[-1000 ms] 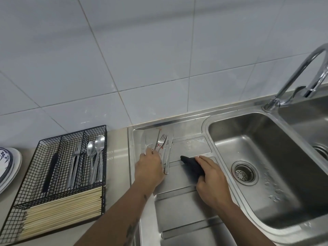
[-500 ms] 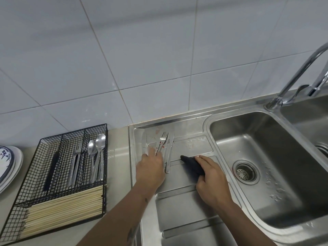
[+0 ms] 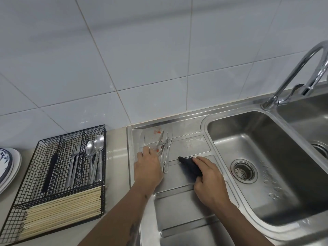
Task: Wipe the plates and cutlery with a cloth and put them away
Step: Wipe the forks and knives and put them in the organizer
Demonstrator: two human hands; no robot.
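Several pieces of steel cutlery lie on the drainboard [image 3: 184, 210] beside red smears: a table knife [image 3: 166, 162] and a fork [image 3: 164, 143] lying slantwise across it. My left hand [image 3: 148, 167] reaches over them, and its fingertips pinch the fork's handle end. My right hand [image 3: 211, 181] grips a dark cloth [image 3: 189, 164] that rests on the drainboard just right of the knife. A black wire cutlery basket [image 3: 44, 176] stands on the counter to the left. Stacked plates [image 3: 8, 166] with a blue pattern show at the left edge.
The basket holds two spoons [image 3: 96, 148], forks [image 3: 75, 157], a black-handled utensil [image 3: 51, 167] and several chopsticks [image 3: 62, 212]. A steel sink basin [image 3: 266, 174] with a drain lies right of the drainboard, with a curved tap [image 3: 300, 66] above it. A tiled wall stands behind.
My left hand's fingers have worked at the cutlery and the fork has turned to lie slantwise across the knife. My right hand and the cloth have stayed put.
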